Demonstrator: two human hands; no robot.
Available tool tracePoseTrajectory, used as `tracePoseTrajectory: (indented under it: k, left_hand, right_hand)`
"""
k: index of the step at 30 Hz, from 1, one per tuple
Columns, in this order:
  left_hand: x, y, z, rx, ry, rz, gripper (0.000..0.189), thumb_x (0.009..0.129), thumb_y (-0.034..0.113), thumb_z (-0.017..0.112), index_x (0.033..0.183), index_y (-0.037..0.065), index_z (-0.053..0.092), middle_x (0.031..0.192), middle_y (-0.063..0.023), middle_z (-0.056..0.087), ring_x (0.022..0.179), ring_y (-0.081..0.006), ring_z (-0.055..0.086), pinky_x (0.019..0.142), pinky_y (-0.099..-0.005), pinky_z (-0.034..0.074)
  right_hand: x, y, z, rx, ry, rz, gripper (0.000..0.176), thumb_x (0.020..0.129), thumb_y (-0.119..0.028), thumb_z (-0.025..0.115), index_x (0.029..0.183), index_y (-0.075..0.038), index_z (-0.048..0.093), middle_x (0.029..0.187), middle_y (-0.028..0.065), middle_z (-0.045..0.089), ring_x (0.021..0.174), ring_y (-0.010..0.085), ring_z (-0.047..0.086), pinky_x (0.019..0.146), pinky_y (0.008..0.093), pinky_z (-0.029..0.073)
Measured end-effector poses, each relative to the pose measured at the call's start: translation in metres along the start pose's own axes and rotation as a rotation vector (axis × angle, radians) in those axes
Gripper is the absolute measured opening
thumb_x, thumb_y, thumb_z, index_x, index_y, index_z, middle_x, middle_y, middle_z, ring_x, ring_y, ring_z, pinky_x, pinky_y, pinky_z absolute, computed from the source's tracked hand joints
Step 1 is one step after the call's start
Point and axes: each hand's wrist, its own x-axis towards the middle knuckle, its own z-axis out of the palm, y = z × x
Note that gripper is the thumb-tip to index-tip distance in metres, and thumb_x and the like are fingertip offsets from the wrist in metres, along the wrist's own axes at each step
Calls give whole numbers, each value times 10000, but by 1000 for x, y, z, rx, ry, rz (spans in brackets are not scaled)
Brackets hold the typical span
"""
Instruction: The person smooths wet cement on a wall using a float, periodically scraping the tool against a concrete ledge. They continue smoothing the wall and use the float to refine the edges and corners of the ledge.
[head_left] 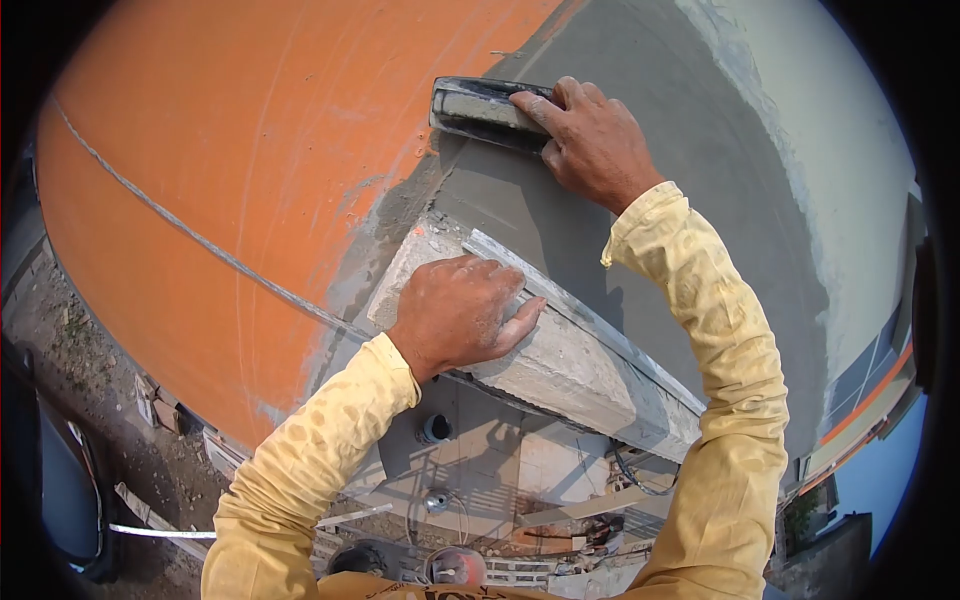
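Note:
My right hand (598, 145) is closed around a dark, plaster-smeared float (485, 112), which lies against the wall where grey plaster (700, 170) meets the orange painted surface (200, 130). Lower down, my left hand (460, 315) rests on the rough concrete ledge (560, 375), its fingers curled over the edge beside a long, pale metal strip (585, 315). What the left fingers grip, if anything, is hidden. Both forearms wear yellow sleeves.
A rope (200, 240) runs across the orange wall to the ledge. Far below are a dark bucket (435, 430), a reddish bucket (458, 567), boards and rubble. A dark vehicle (65, 480) stands at the lower left. Pale wall (810, 120) lies right.

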Motion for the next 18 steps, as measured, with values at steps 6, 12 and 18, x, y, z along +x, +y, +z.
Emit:
tracePoseTrajectory:
  k: [6, 12, 18]
  left_hand:
    - [0, -1, 2, -4, -4, -5, 320, 868, 402, 747, 861, 83, 762, 725, -84, 718, 670, -251, 708, 585, -374, 557]
    - [-1, 2, 7, -48, 63, 8, 342, 878, 420, 736, 866, 79, 757, 723, -90, 718, 668, -257, 709, 587, -379, 556]
    - [-1, 0, -1, -28, -62, -17, 350, 922, 407, 683, 867, 68, 746, 759, -136, 740, 703, -283, 738, 653, -394, 591]
  right_hand:
    - [-63, 12, -16, 1, -238, -95, 529, 838, -108, 721, 1342, -247, 642, 1132, 42, 585, 1046, 232, 588, 859, 396, 511]
    - [-54, 28, -30, 47, -69, 1, 574, 824, -99, 721, 1370, -261, 650, 1063, 52, 598, 999, 252, 599, 841, 401, 514]
    - [2, -28, 8, 54, -30, -37, 510, 838, -113, 714, 1331, -226, 657, 1101, 79, 605, 1025, 260, 616, 827, 414, 519]
